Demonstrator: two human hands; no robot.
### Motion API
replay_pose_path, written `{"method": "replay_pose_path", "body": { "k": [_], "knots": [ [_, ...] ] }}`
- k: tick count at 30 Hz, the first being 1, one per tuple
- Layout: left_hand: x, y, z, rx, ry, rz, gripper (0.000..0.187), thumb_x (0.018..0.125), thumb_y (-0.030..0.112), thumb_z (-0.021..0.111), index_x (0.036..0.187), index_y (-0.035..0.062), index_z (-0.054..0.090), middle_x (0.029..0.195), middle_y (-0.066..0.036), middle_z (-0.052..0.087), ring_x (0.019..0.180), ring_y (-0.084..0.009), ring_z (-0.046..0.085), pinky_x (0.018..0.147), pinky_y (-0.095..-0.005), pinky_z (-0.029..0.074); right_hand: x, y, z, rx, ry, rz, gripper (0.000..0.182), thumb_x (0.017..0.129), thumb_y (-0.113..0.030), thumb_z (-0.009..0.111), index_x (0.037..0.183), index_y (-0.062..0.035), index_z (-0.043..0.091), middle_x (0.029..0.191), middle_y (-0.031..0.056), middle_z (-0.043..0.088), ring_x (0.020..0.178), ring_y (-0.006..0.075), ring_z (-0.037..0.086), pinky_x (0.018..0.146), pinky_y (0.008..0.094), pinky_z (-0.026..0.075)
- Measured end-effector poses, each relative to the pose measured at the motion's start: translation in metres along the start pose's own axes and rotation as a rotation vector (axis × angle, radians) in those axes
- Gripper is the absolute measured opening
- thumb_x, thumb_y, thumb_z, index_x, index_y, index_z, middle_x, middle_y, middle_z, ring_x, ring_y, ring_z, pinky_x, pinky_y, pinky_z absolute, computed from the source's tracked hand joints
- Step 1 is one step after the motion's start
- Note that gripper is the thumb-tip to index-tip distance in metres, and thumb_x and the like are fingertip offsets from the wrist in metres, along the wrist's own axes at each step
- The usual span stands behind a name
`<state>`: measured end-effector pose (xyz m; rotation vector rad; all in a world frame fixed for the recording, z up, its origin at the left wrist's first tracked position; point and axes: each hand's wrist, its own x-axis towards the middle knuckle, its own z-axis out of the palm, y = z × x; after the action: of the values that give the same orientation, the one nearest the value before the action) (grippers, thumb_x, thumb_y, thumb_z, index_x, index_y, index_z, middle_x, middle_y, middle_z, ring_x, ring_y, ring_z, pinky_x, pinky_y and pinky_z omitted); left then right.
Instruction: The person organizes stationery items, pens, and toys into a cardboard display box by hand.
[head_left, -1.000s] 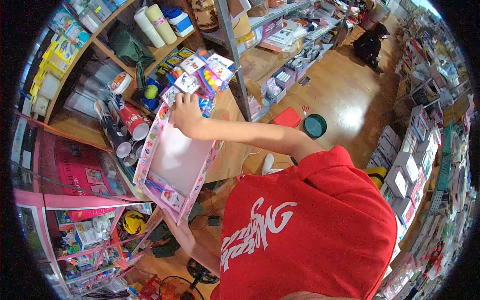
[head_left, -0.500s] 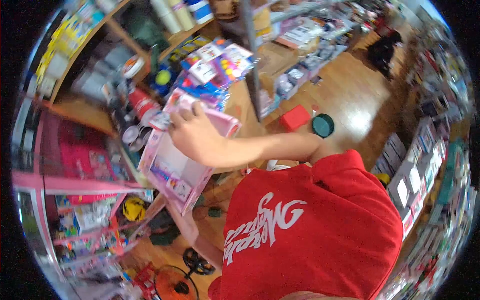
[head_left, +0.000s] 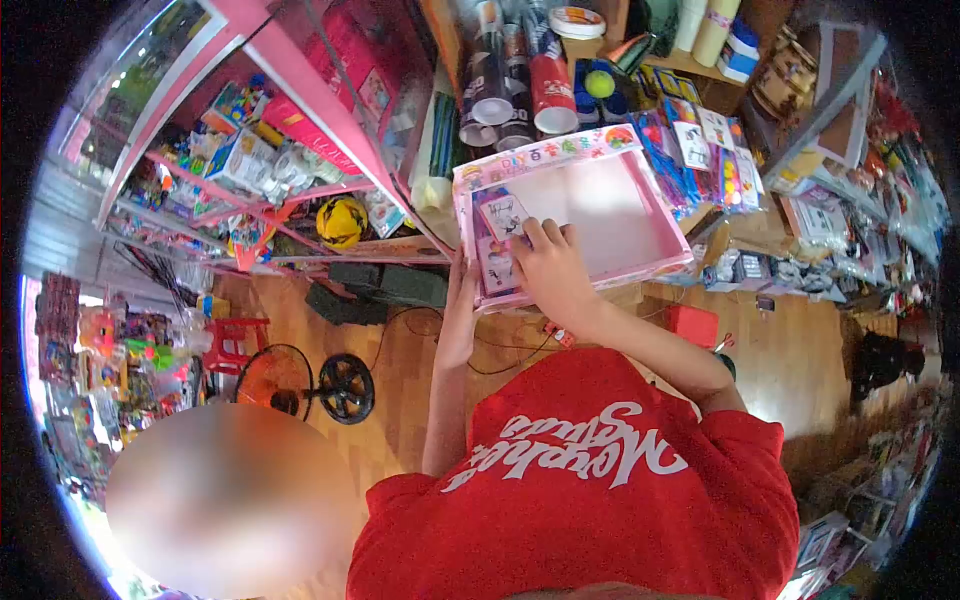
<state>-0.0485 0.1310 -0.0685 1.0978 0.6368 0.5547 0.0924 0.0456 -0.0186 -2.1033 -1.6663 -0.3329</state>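
A shallow pink box (head_left: 668, 228) with a white inside and coloured lettering along its far edge is tilted in front of me. My left hand (head_left: 460, 308) grips its near left side, the fingers partly hidden by the wall. Over the left part of the box, my right hand (head_left: 553, 268) has its bent fingers on the lower edge of a small printed card (head_left: 503, 215). Another printed piece (head_left: 496, 265) lies below that card, along the box's left side.
Dark and red tubes (head_left: 552, 85) and a tennis ball (head_left: 600, 84) are beyond the box. Bagged toys (head_left: 690, 145) hang to its right. On the floor are a fan (head_left: 275, 383), a red stool (head_left: 236, 345) and a red box (head_left: 692, 326). A blurred patch covers the lower left.
The view has turned, and the box now sits upper centre. My right hand has moved from the box's far edge to the card inside. My left hand still supports the box.
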Motion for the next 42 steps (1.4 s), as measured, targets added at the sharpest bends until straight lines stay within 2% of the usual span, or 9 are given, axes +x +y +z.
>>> {"method": "replay_pose_path", "body": {
  "k": [3, 7, 10, 16, 19, 25, 28, 37, 42],
  "knots": [
    [0.008, -0.015, -0.01, 0.012, -0.001, 0.061, 0.063, 0.096, 0.038, 0.047, 0.147, 0.011, 0.021, 0.139, -0.009, 0.039, 0.126, -0.0205, 0.044, 0.096, -0.0363, 0.042, 0.004, 0.001, 0.013, 0.26, -0.117, 0.017, 0.024, 0.084, -0.024, 0.059, 0.094, -0.0041, 0.066, 0.106, 0.0175, 0.054, 0.102, 0.0334, 0.051, 0.083, 0.045, 0.043],
    [0.001, -0.003, -0.002, -0.007, -0.001, 0.024, 0.066, 0.097, 0.038, 0.045, 0.147, 0.0064, 0.016, 0.146, -0.012, 0.028, 0.132, -0.0188, 0.033, 0.106, -0.032, 0.029, 0.011, 0.024, 0.031, 0.542, -0.089, -0.109, 0.034, 0.085, -0.023, 0.06, 0.112, -0.0036, 0.059, 0.113, 0.0225, 0.052, 0.113, 0.0386, 0.046, 0.09, 0.0517, 0.042],
    [-0.005, 0.01, 0.008, -0.009, 0.027, 0.0, 0.066, 0.097, 0.036, 0.046, 0.148, 0.0057, 0.015, 0.146, -0.012, 0.028, 0.132, -0.0188, 0.033, 0.106, -0.0314, 0.029, 0.015, 0.034, 0.016, 0.404, -0.151, 0.199, 0.051, 0.084, -0.021, 0.063, 0.129, -0.0024, 0.047, 0.117, 0.0256, 0.05, 0.105, 0.0388, 0.052, 0.087, 0.045, 0.045],
    [0.002, 0.004, 0.005, -0.012, 0.016, 0.036, 0.069, 0.097, 0.036, 0.047, 0.147, 0.0033, 0.014, 0.147, -0.012, 0.027, 0.133, -0.0197, 0.031, 0.107, -0.0308, 0.027, 0.034, 0.057, 0.01, 0.828, -0.584, 0.348, 0.072, 0.076, -0.017, 0.07, 0.136, 0.0016, 0.035, 0.102, 0.0247, 0.06, 0.098, 0.0317, 0.059, 0.086, 0.0405, 0.045],
    [0.002, 0.004, 0.003, 0.006, 0.012, 0.044, 0.069, 0.097, 0.036, 0.047, 0.147, 0.0023, 0.014, 0.148, -0.013, 0.026, 0.134, -0.0201, 0.03, 0.108, -0.0305, 0.026, 0.039, 0.055, 0.017, 0.69, -0.498, 0.278, 0.08, 0.075, -0.025, 0.073, 0.138, 0.002, 0.033, 0.11, 0.0284, 0.056, 0.098, 0.0332, 0.059, 0.085, 0.0408, 0.046],
    [0.003, 0.003, 0.004, 0.103, 0.034, 0.055, 0.068, 0.097, 0.034, 0.046, 0.147, 0.0011, 0.013, 0.149, -0.014, 0.023, 0.135, -0.0201, 0.028, 0.108, -0.0305, 0.025, 0.047, 0.049, 0.028, 0.56, -0.478, 0.018, 0.075, 0.074, -0.027, 0.071, 0.136, 0.0003, 0.038, 0.112, 0.0327, 0.056, 0.108, 0.047, 0.049, 0.091, 0.0463, 0.045],
    [0.003, 0.006, 0.006, 0.141, 0.029, 0.09, 0.068, 0.097, 0.031, 0.048, 0.147, 0.0006, 0.013, 0.148, -0.014, 0.025, 0.133, -0.0194, 0.03, 0.107, -0.0298, 0.027, 0.048, 0.041, 0.034, 0.443, -0.588, 0.116, 0.069, 0.079, -0.033, 0.069, 0.14, -0.0188, 0.039, 0.112, 0.0326, 0.051, 0.096, 0.043, 0.055, 0.09, 0.0424, 0.044],
    [0.004, 0.003, 0.005, 0.226, 0.054, 0.101, 0.072, 0.096, 0.032, 0.051, 0.146, -0.0014, 0.012, 0.13, -0.011, 0.046, 0.114, -0.0153, 0.046, 0.096, -0.0265, 0.036, 0.072, 0.05, 0.074, 0.601, -0.301, -0.21, 0.044, 0.079, -0.015, 0.064, 0.118, -0.0014, 0.051, 0.092, 0.0266, 0.061, 0.091, 0.0417, 0.059, 0.08, 0.046, 0.048],
    [0.004, 0.002, 0.006, 0.201, 0.029, 0.113, 0.072, 0.097, 0.035, 0.049, 0.146, -0.0018, 0.012, 0.144, -0.014, 0.032, 0.13, -0.0185, 0.034, 0.106, -0.0288, 0.028, 0.066, 0.046, 0.065, 0.549, -0.349, 0.145, 0.047, 0.081, -0.016, 0.063, 0.12, 0.0007, 0.043, 0.089, 0.0265, 0.062, 0.087, 0.0426, 0.061, 0.077, 0.0471, 0.048]
  ]
}}
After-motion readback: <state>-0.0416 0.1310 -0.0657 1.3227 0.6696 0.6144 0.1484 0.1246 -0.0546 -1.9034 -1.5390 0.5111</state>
